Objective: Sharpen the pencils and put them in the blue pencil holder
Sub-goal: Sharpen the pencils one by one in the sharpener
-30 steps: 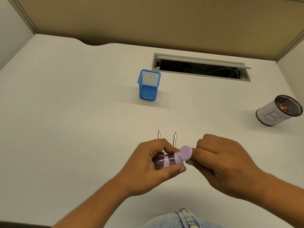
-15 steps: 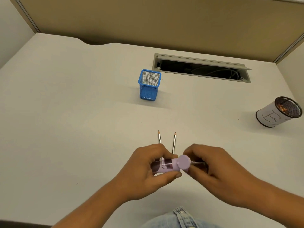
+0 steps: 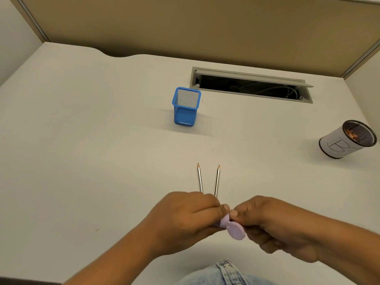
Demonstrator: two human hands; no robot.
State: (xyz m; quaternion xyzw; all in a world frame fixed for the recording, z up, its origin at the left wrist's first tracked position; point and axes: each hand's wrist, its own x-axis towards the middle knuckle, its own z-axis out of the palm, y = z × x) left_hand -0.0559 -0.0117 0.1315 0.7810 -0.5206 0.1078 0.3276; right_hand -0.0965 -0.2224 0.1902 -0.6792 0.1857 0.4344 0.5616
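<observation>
Cable slot (image 3: 250, 85) at the back of the desk (image 3: 82, 140), white cup (image 3: 337, 146) marked B far right. Blue pencil holder (image 3: 185, 112) upright, well apart from hands. Two pencils (image 3: 199, 178) lie between, back ends hidden behind left hand (image 3: 185, 220). Its fingers wrap the sharpener (image 3: 225, 220); right hand (image 3: 273, 225) pinches its open end, lid (image 3: 236, 231) hanging.

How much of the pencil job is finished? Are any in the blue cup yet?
Looks done: the left pencil and right pencil on the desk both show pointed tips. In hand: the left hand grips the purple sharpener, lid flipped open, and the right hand pinches at its mouth; what it pinches is hidden. Left: nothing sticks out of the blue mesh pencil holder, so no pencil looks put away.
</observation>
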